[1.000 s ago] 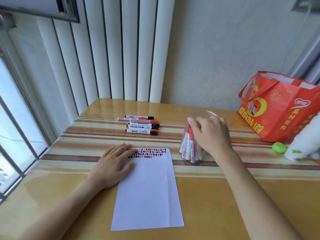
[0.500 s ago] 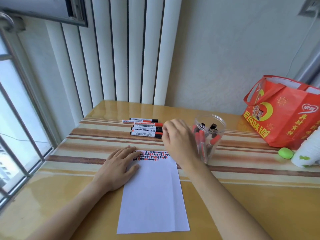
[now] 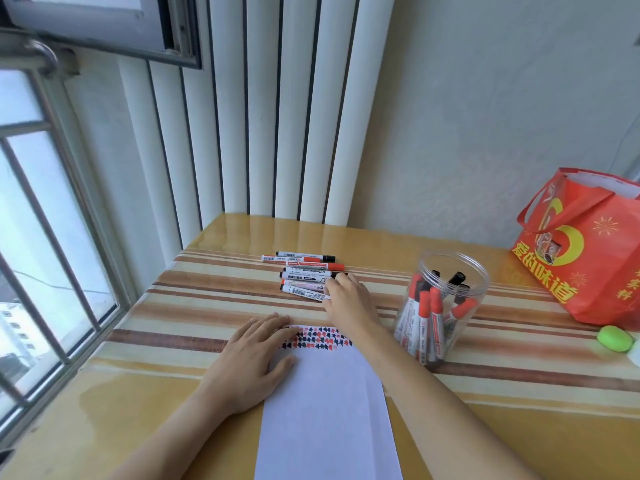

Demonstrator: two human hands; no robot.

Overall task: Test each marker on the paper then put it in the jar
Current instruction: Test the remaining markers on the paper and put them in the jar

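A barred window (image 3: 52, 237) fills the left edge, and white vertical blinds (image 3: 270, 109) hang against a pale, rough-plastered wall behind a glossy yellow counter (image 3: 519, 427) crossed by brown and cream stripes.

The left hand (image 3: 252, 358) lies flat, palm down, fingers straight and loose, pressing the upper left corner of the white paper (image 3: 325, 410). The sheet is smooth and rectangular, with rows of small red and black test marks along its top edge.

Beyond the paper, a row of loose markers (image 3: 304, 271) lies side by side on the stripes: slim white barrels with printed labels and red or black caps pointing right. The right hand (image 3: 349, 299) reaches over the paper's top edge to the near end of this row, fingers curled onto the cap ends of the closest markers; whether it has one gripped, I cannot tell.

To the right stands a clear, round plastic jar (image 3: 446, 306), lidless, with several red- and black-capped markers leaning inside. Farther right sit a shiny red shopping bag (image 3: 588, 258) with yellow print and a small rounded green object (image 3: 614, 338).
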